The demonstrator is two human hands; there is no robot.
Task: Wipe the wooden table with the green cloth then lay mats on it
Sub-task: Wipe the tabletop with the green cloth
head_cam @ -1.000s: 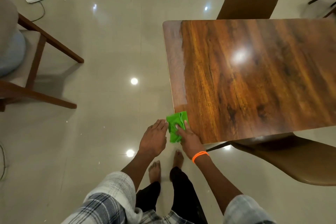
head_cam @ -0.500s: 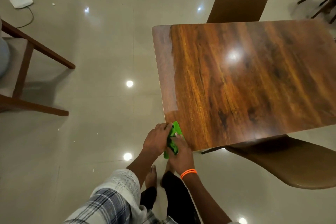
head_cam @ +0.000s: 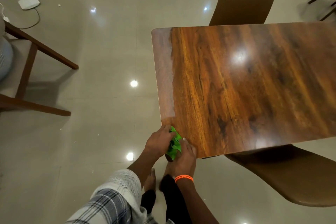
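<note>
The green cloth (head_cam: 174, 145) is bunched up at the near left corner of the glossy wooden table (head_cam: 245, 85). My left hand (head_cam: 158, 142) grips it from the left, fingers curled over its top. From the right, my right hand (head_cam: 184, 161), with an orange band on the wrist, closes on the same cloth. Most of the cloth is hidden between the two hands. A duller strip runs along the table's left edge. No mats are in view.
A brown chair (head_cam: 243, 2) stands at the table's far side and another brown chair (head_cam: 291, 174) is tucked under the near side. A wooden chair frame (head_cam: 34, 63) stands at the left. A white device (head_cam: 29, 2) with a cable lies on the tiled floor.
The cloth lay flat under my right hand with the left hand open beside it. Both hands have since closed on it and crumpled it at the table corner.
</note>
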